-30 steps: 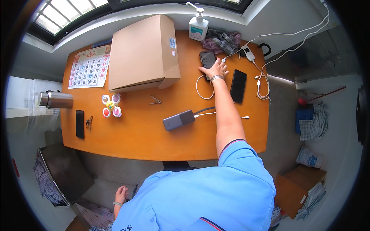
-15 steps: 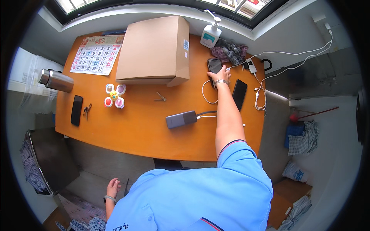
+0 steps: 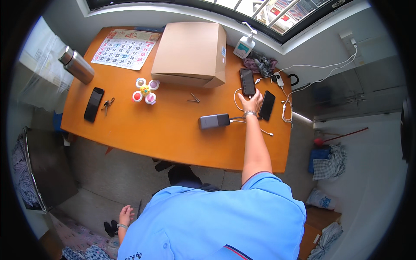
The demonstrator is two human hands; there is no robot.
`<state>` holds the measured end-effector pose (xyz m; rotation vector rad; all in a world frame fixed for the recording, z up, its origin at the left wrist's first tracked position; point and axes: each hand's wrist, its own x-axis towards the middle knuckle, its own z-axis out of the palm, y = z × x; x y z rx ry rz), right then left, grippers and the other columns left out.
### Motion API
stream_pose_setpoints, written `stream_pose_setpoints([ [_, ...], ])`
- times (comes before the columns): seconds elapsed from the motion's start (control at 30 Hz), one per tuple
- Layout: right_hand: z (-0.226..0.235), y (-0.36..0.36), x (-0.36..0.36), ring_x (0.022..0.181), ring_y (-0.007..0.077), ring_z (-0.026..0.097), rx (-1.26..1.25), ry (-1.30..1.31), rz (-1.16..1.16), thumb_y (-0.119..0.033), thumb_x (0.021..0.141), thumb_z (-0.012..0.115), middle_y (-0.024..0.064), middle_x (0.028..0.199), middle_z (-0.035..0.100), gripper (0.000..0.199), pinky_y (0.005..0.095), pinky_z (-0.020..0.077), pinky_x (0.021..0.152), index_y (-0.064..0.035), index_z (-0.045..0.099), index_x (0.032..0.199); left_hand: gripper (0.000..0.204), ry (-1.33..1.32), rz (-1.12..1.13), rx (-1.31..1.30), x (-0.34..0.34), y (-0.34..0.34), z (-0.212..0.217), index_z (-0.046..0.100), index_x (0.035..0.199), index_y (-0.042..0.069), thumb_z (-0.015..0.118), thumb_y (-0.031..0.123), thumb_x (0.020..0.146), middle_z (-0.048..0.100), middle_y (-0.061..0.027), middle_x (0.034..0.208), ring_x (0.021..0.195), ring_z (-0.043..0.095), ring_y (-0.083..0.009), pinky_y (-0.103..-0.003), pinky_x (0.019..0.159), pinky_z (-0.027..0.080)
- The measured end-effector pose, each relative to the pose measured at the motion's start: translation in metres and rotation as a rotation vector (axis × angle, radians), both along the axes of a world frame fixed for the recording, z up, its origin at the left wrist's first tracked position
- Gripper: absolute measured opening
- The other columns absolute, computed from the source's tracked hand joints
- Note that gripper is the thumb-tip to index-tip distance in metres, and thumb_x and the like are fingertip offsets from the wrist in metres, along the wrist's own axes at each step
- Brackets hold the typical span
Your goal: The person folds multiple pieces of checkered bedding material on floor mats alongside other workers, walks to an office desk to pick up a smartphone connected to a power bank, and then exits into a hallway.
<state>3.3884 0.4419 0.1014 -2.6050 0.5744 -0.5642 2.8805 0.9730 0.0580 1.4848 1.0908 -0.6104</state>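
Note:
On the desk's right side, my right hand (image 3: pixel 251 103) is at the lower end of a black phone (image 3: pixel 248 81). Its thumb and fingers are spread apart, and a small white cable plug shows between them at the phone's bottom edge. A second dark phone (image 3: pixel 268 105) lies just right of my wrist. To the left of the wrist is a grey power bank (image 3: pixel 214 121), with a dark cable and a white cable (image 3: pixel 251 126) coming from it. My left hand (image 3: pixel 126 215) hangs low at my side, away from the desk, loosely open with nothing visible in it.
A large cardboard box (image 3: pixel 186 52) stands at the back, beside a calendar sheet (image 3: pixel 125 48), pump bottle (image 3: pixel 245 45) and dark gloves (image 3: pixel 262 65). Further left are a steel flask (image 3: pixel 77 65), flower-shaped toy (image 3: pixel 145 89), keys (image 3: pixel 106 105) and another phone (image 3: pixel 93 104). White cords (image 3: pixel 320 65) run to the wall.
My right hand has drawn back toward me, from over the phone's lower part to just below it. The view has shifted slightly. My left hand stays low at my side.

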Motion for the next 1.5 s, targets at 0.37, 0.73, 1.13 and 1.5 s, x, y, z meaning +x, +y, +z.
stream_pose_setpoints([
  [0.37, 0.06, 0.229, -0.233, 0.099, 0.0231, 0.039, -0.28, -0.303, 0.641, -0.026, 0.065, 0.059, 0.0091, 0.103, 0.042, 0.041, 0.0398, 0.0312, 0.08, -0.0113, 0.045, 0.101, 0.028, -0.183, 0.217, -0.128, -0.158, 0.066, -0.058, 0.045, 0.105, 0.016, 0.045, 0.03, 0.082, 0.053, 0.0002, 0.091, 0.066, 0.05, -0.0083, -0.024, 0.054, 0.041],
  [0.73, 0.026, 0.471, -0.374, 0.094, 0.0266, 0.044, -0.047, 0.118, 1.442, -0.019, 0.066, 0.058, 0.0099, 0.099, 0.047, 0.035, 0.0349, 0.0397, 0.076, -0.0096, 0.048, 0.098, 0.028, -0.012, 0.742, -0.077, -0.482, 0.089, -0.131, 0.047, 0.099, 0.007, 0.046, 0.027, 0.08, 0.052, -0.0045, 0.086, 0.071, 0.05, -0.0163, -0.028, 0.059, 0.042],
  [1.13, -0.15, 0.544, -0.401, 0.039, 0.0161, 0.044, -0.184, 1.493, 1.11, -0.025, 0.073, 0.05, 0.0043, 0.053, 0.048, 0.02, 0.029, 0.0331, 0.033, -0.0073, 0.051, 0.063, 0.036, -0.131, 0.992, -0.1, -0.464, 0.093, -0.061, 0.048, 0.106, 0.009, 0.045, 0.033, 0.079, 0.055, -0.0035, 0.095, 0.074, 0.054, -0.014, -0.025, 0.057, 0.042],
  [1.5, -0.126, 0.947, -0.44, 0.045, 0.012, 0.05, -0.207, 1.386, 1.478, -0.017, 0.074, 0.047, 0.0045, 0.062, 0.055, 0.019, 0.0234, 0.0366, 0.036, -0.004, 0.054, 0.085, 0.036, -0.102, 1.724, 0.184, -0.491, 0.125, 0.03, 0.047, 0.104, 0.01, 0.045, 0.036, 0.079, 0.054, -0.0028, 0.091, 0.073, 0.052, -0.0131, -0.026, 0.06, 0.042],
])
